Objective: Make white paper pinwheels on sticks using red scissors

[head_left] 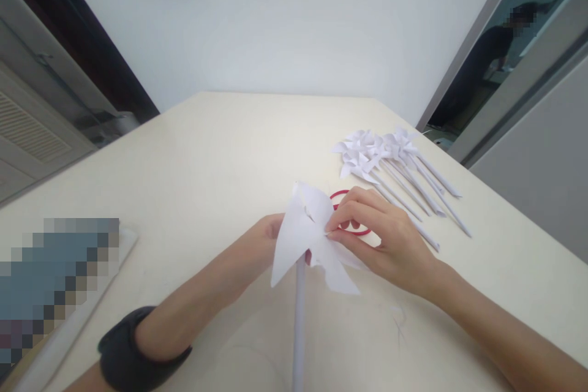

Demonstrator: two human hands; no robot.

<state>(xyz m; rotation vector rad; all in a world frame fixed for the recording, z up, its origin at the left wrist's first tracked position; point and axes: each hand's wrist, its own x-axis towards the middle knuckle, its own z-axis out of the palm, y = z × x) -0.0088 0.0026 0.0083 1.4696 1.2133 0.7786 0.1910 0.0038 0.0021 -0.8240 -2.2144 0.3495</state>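
Paper stick (299,324) runs toward camera; both hands, left hand (266,236) and right hand (381,239), pinch its pinwheel (307,236).

Centre: your pinwheel (309,234) sits over the tabletop (206,153), its stick (299,324) running back toward you.
Hands: your left hand (261,242) is behind its left side, your right hand (383,236) at its right.
Tape: the ring (350,211) lies under your right hand.
Far right: finished pinwheels (390,162) lie side by side, beyond that hand.
Near left: a sheet (92,294) lies at the tabletop's edge.
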